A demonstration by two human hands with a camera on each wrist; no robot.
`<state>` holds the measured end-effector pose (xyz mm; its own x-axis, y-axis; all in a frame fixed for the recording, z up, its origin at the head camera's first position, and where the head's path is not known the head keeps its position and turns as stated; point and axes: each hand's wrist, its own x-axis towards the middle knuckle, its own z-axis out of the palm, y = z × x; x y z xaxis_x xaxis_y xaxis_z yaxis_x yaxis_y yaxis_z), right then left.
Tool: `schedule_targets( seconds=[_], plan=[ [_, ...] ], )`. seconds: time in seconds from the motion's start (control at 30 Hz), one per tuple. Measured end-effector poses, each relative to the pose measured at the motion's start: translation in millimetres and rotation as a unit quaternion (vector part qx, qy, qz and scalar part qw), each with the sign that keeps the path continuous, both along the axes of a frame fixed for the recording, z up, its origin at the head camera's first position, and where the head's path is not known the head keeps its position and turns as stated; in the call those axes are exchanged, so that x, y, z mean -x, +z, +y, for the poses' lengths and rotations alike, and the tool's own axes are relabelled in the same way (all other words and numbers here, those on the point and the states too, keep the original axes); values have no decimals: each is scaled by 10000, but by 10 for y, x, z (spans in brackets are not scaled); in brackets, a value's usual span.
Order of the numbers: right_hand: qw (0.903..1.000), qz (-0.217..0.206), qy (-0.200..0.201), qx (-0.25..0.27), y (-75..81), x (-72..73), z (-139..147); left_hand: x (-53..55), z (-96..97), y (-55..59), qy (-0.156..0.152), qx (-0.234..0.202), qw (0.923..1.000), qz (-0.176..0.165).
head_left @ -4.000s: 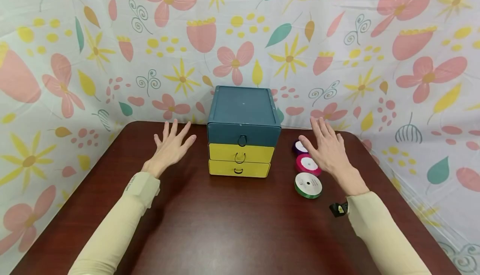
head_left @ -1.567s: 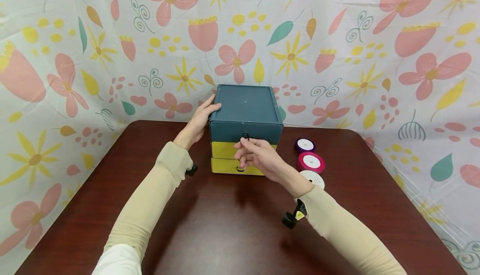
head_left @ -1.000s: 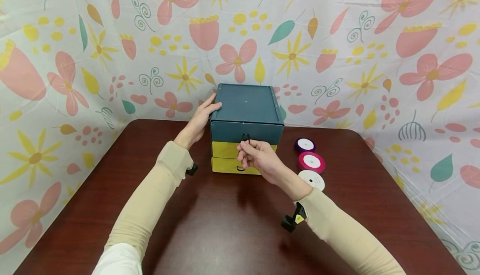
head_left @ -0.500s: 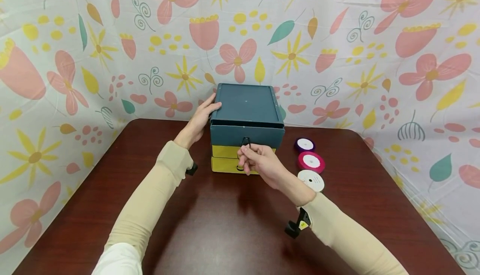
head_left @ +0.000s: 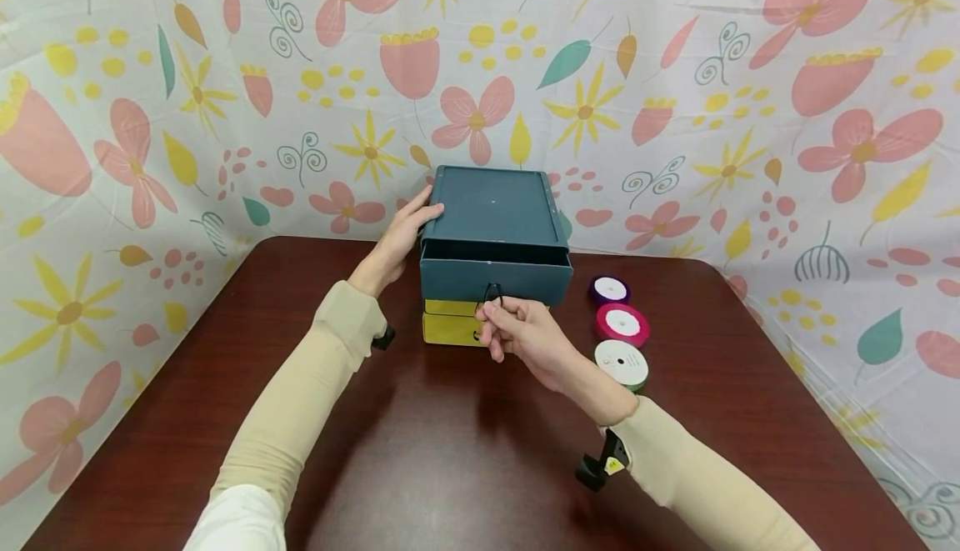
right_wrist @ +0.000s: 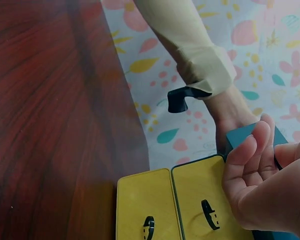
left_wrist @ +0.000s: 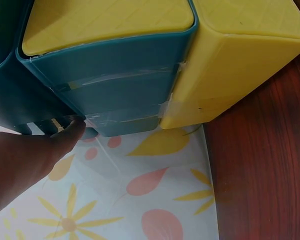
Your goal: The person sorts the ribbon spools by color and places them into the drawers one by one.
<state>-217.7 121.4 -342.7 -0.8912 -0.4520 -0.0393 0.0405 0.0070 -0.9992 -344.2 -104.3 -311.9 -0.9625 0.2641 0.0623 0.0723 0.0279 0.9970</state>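
Observation:
A small drawer cabinet (head_left: 492, 201) with a blue top stands at the back of the table. Its blue top drawer (head_left: 457, 278) is partly pulled out, with a dark gap showing behind the front panel. My right hand (head_left: 534, 336) pinches the black ring pull (head_left: 492, 290) of that drawer between thumb and index finger. Against the cabinet's upper left side rests my left hand (head_left: 399, 237), thumb on the top edge and fingers along the side. Two yellow drawers (head_left: 446, 330) below are closed; the right wrist view shows a black pull (right_wrist: 149, 227) on one of them.
Right of the cabinet lie three ribbon spools: purple (head_left: 610, 289), pink (head_left: 623, 325) and a green one with a white label (head_left: 621, 363). A floral cloth (head_left: 660, 51) hangs behind the dark wooden table (head_left: 420, 451).
Both hands came in from beside the cabinet, left to its side, right to the top pull. Over the last second the right hand has drawn the blue drawer outward toward me.

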Motion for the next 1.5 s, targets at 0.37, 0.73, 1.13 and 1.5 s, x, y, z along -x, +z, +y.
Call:
schedule_targets(
  seconds=[0.37, 0.73, 1.13, 1.5],
  plan=[
    [9997, 201, -5, -142, -44, -118, -11, -11, 0, -4, 34, 101, 9999, -6],
    [9994, 265, 93, -215, -48, -221, 25, 0, -6, -2, 96, 173, 9998, 74],
    [9996, 192, 143, -128, -73, -322, 52, 0, 3, 12, 48, 200, 9998, 81],
    [9988, 347, 303, -187, -101, -414, 63, -11, 1, 2, 38, 217, 9997, 79]
  ],
)
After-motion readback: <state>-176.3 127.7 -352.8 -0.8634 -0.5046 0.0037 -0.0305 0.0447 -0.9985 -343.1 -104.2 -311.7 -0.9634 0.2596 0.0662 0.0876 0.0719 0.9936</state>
